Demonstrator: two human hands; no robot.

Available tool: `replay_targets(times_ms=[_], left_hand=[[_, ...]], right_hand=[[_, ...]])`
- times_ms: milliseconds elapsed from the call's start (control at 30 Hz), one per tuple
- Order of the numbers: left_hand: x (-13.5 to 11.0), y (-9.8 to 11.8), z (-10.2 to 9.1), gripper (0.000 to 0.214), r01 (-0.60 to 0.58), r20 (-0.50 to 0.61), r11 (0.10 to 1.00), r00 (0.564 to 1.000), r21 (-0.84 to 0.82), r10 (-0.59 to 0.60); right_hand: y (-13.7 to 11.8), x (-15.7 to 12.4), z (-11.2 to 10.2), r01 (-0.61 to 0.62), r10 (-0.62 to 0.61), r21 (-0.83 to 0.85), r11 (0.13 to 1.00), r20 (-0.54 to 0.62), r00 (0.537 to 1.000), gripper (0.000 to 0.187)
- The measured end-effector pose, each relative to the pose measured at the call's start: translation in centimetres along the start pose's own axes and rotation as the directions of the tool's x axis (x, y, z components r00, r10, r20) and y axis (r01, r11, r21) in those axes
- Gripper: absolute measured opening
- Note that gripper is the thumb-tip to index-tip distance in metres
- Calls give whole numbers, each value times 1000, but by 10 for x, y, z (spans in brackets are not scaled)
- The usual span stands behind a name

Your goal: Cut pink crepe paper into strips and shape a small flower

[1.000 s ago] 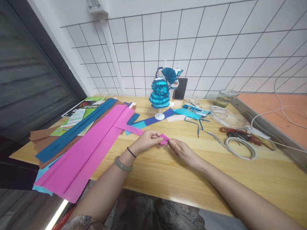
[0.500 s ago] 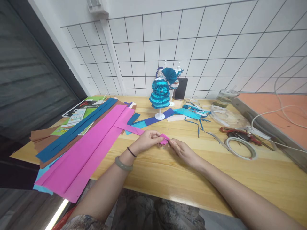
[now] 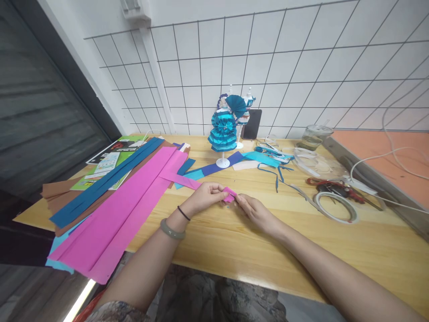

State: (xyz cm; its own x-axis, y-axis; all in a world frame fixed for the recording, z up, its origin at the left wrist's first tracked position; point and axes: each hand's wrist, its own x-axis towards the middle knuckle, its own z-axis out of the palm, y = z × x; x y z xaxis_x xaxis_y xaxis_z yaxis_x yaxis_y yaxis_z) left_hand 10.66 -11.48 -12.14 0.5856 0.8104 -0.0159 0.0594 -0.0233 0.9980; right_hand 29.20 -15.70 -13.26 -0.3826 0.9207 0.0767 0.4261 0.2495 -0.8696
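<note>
Between the thumb and fingers of my left hand [image 3: 208,195] is a pink crepe paper strip [image 3: 181,180]. Its folded end [image 3: 229,194] sticks out past the fingertips, and its other end runs left onto larger pink sheets [image 3: 134,197]. My right hand [image 3: 253,210] is closed at the right edge of that folded end, around a thin dark tool. Most of this tool is hidden by the fingers, so its kind cannot be told. Beyond both hands a small dress-form stand [image 3: 223,134] wears a ruffled turquoise paper dress.
Blue and brown paper sheets [image 3: 107,183] lie on the left over a green booklet. Turquoise paper scraps [image 3: 264,157] are behind the hands. A tape roll [image 3: 336,208], red-handled tool [image 3: 358,195] and glass jar [image 3: 315,136] stand right. A phone [image 3: 252,124] leans against the tiled wall.
The view has shifted very slightly. Both hands keep the same hold on the pink strip's folded end, with hardly any visible movement.
</note>
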Motion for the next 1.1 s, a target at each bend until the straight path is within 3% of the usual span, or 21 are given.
replay_targets(times_ms=[1100], left_hand=[[0,0,1,29,8,8,1000,1000,3,-8]], right_hand=[[4,2,0,8,-8,-20,1000,-2,1000,42]])
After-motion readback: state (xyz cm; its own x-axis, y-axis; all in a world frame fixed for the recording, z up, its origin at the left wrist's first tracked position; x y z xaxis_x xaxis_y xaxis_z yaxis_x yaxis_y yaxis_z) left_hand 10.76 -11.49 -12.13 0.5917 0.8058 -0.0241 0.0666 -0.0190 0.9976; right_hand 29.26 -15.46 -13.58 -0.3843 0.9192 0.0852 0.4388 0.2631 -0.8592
